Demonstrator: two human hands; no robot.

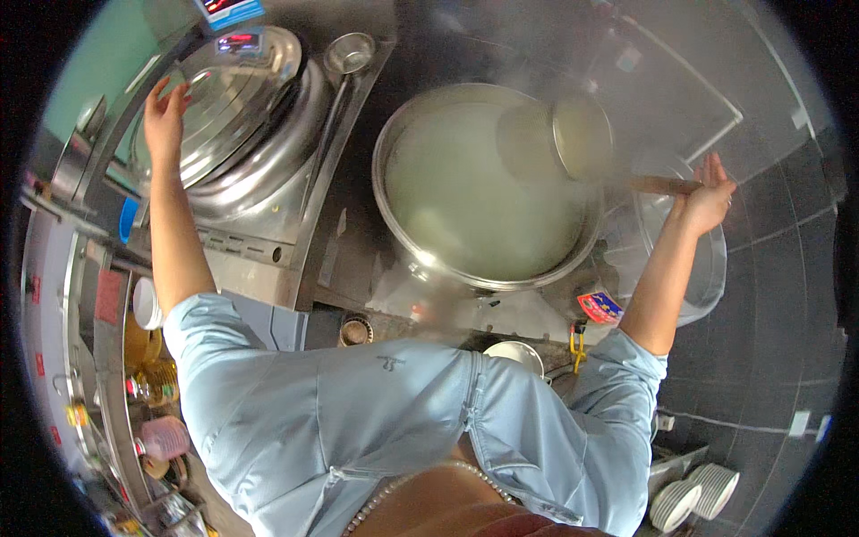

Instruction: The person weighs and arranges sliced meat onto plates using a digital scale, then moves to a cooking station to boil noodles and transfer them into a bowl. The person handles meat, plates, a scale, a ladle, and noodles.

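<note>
My left hand (165,127) is at the domed metal lid (231,111) of a large steel pot (285,148), near the lid's knob. Its fingers are partly bent, and I cannot tell whether they grip the knob. On the right, my right hand (710,201) holds the wooden handle (661,185) of a deep wire-mesh strainer (582,137). The strainer is tilted over the far right rim of a wide open pot (380,194). Cloudy, pale liquid (470,201) fills much of that pot, and steam blurs the strainer.
A long-handled ladle (349,54) lies beside the lidded pot. Right of the open pot stands a clear plastic-lined bin (711,268). A white bowl (517,354) is close to my body. Oil bottles (158,382) stand at left; stacked plates (713,491) are low right.
</note>
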